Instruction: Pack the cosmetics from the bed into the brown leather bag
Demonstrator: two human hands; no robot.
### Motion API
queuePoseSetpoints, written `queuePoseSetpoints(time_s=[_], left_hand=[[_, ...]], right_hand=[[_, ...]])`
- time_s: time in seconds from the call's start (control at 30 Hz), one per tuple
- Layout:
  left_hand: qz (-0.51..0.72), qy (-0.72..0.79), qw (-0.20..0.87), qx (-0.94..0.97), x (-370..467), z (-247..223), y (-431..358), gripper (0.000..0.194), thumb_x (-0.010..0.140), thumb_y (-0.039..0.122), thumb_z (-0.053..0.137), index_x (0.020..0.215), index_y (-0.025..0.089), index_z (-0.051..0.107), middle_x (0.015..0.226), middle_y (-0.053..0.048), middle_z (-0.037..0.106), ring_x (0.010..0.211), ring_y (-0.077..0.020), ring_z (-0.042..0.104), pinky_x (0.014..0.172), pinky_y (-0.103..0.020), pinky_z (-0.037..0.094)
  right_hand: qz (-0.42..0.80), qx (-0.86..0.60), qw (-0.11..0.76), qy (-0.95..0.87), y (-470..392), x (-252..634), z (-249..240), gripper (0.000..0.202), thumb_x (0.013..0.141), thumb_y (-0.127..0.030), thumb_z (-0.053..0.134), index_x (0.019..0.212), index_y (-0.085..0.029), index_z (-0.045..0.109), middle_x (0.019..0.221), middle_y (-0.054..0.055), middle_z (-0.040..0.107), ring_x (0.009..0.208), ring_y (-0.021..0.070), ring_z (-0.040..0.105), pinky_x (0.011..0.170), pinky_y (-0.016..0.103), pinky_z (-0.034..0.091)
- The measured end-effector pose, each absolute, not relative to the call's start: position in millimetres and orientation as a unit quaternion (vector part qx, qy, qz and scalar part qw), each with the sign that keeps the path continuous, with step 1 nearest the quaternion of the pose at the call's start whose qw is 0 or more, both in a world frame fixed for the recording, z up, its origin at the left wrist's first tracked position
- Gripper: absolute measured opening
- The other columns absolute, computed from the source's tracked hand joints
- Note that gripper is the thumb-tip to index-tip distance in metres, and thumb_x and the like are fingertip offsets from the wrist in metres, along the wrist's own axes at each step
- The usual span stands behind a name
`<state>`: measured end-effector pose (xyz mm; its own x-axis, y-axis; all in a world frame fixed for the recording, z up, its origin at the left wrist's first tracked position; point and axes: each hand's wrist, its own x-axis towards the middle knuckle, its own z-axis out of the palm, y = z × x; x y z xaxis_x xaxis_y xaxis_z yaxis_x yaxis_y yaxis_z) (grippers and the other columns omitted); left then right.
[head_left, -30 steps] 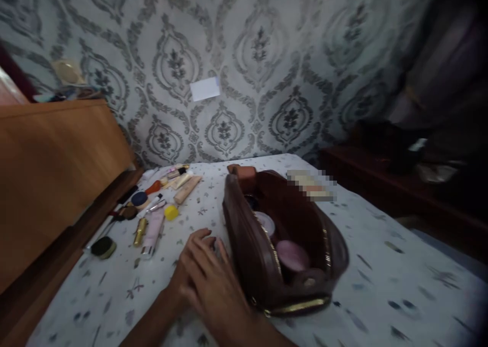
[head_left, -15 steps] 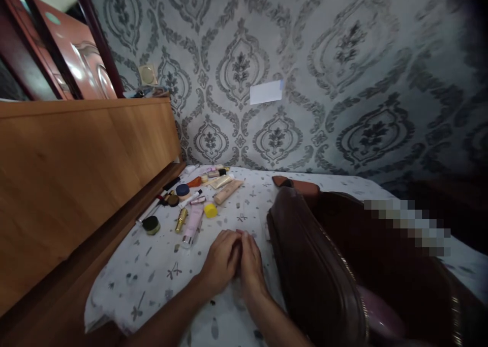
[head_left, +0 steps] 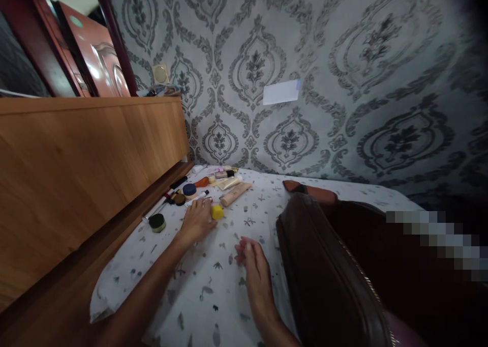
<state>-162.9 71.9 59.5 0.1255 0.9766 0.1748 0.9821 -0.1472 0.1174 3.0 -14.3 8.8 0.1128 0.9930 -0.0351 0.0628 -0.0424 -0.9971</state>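
Note:
My left hand (head_left: pixel 197 221) lies low over the group of cosmetics, palm down, fingers reaching forward and thumb apart from them. Beneath it, the pink tube and the gold lipstick are hidden. A small yellow-capped item (head_left: pixel 217 212) sits right beside its fingers. Just past the fingertips is a white tube with a black cap (head_left: pixel 202 196). My right hand (head_left: pixel 257 271) is over the patterned sheet, left of the brown leather bag (head_left: pixel 324 265). Its fingers are loosely bent and apart, holding nothing visible.
Around the left hand lie a dark green jar (head_left: pixel 157 223), a blue-lidded jar (head_left: pixel 189 190), a beige tube (head_left: pixel 236 194) and a cream tube (head_left: pixel 230 183). A wooden panel (head_left: pixel 95 148) borders the left side; a patterned wall (head_left: pixel 236 67) stands behind.
My hands were together in the middle and have separated. The left hand moved forward and left over the cosmetics; the right stayed near the bag. The view shifted slightly.

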Motion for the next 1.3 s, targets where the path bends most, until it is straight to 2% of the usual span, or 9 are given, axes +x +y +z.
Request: queuePoseSetpoints(time_s=[0.1,0.23,0.33,0.43,0.6,0.87,1.0,1.13,1.3], left_hand=[[-0.066,-0.687,0.008,-0.723,-173,58,70,0.065,0.082,0.04,0.065,0.137,0.014,0.042,0.132,-0.018,0.053,0.122,-0.0339,0.05,0.098,-0.043,0.042],[-0.024,-0.721,0.007,-0.692,-178,53,63,0.054,0.088,0.038,0.054,0.137,0.016,0.043,0.129,-0.016,0.059,0.12,-0.0302,0.055,0.094,-0.038,0.046],[-0.011,-0.738,0.005,-0.675,-175,51,62,0.048,0.09,0.036,0.048,0.134,0.016,0.046,0.127,-0.017,0.061,0.114,-0.0311,0.06,0.088,-0.04,0.049],[-0.01,-0.746,0.009,-0.666,-170,52,64,0.05,0.088,0.032,0.048,0.134,0.013,0.044,0.124,-0.02,0.063,0.108,-0.0329,0.064,0.084,-0.042,0.05],[-0.022,-0.75,0.008,-0.661,-166,56,67,0.053,0.088,0.034,0.047,0.136,0.013,0.042,0.119,-0.019,0.066,0.106,-0.0329,0.065,0.083,-0.041,0.05],[-0.026,-0.746,0.005,-0.665,-167,56,69,0.048,0.088,0.035,0.048,0.131,0.012,0.047,0.113,-0.018,0.069,0.103,-0.0336,0.066,0.082,-0.042,0.05],[-0.043,-0.735,0.036,-0.676,-165,57,69,0.044,0.091,0.031,0.046,0.131,0.013,0.047,0.122,-0.019,0.063,0.114,-0.0332,0.06,0.089,-0.043,0.048],[-0.082,-0.654,0.062,-0.749,-160,54,73,0.046,0.09,0.02,0.044,0.135,0.017,0.045,0.136,-0.016,0.054,0.126,-0.0299,0.049,0.103,-0.043,0.04],[-0.086,-0.6,0.02,-0.795,-150,48,78,0.048,0.09,0.024,0.049,0.137,0.019,0.042,0.143,-0.014,0.047,0.134,-0.0288,0.041,0.11,-0.043,0.033]], right_hand=[[0.456,-0.562,0.507,-0.469,-13,1,1,0.052,0.093,-0.061,0.028,0.109,-0.021,0.057,0.111,0.014,0.07,0.1,0.0274,0.067,0.091,0.042,0.054],[0.46,-0.554,0.536,-0.44,-13,-3,-4,0.062,0.078,-0.074,0.043,0.102,-0.02,0.061,0.102,0.012,0.071,0.092,0.0272,0.067,0.086,0.039,0.053],[0.467,-0.544,0.538,-0.443,-14,-4,-3,0.06,0.077,-0.074,0.045,0.1,-0.021,0.062,0.105,0.012,0.07,0.093,0.027,0.066,0.087,0.039,0.051],[0.469,-0.543,0.535,-0.447,-16,-3,-2,0.059,0.078,-0.073,0.045,0.1,-0.021,0.062,0.104,0.012,0.07,0.094,0.0274,0.065,0.088,0.04,0.05],[0.471,-0.542,0.531,-0.451,-16,-2,-4,0.06,0.078,-0.073,0.045,0.1,-0.02,0.063,0.1,0.011,0.07,0.091,0.0274,0.066,0.086,0.039,0.05],[0.481,-0.534,0.529,-0.451,-15,-3,-3,0.063,0.075,-0.075,0.046,0.101,-0.02,0.063,0.105,0.012,0.069,0.098,0.0292,0.065,0.089,0.041,0.048],[0.496,-0.535,0.522,-0.442,-14,-3,-5,0.068,0.073,-0.078,0.045,0.103,-0.019,0.062,0.109,0.014,0.068,0.1,0.0298,0.063,0.092,0.041,0.047],[0.503,-0.528,0.518,-0.447,-14,-1,-8,0.066,0.074,-0.077,0.044,0.103,-0.02,0.062,0.111,0.013,0.067,0.105,0.0302,0.062,0.093,0.041,0.047],[0.497,-0.535,0.516,-0.447,-14,-1,-10,0.066,0.073,-0.076,0.045,0.103,-0.02,0.063,0.111,0.013,0.067,0.102,0.0296,0.063,0.093,0.041,0.047]])
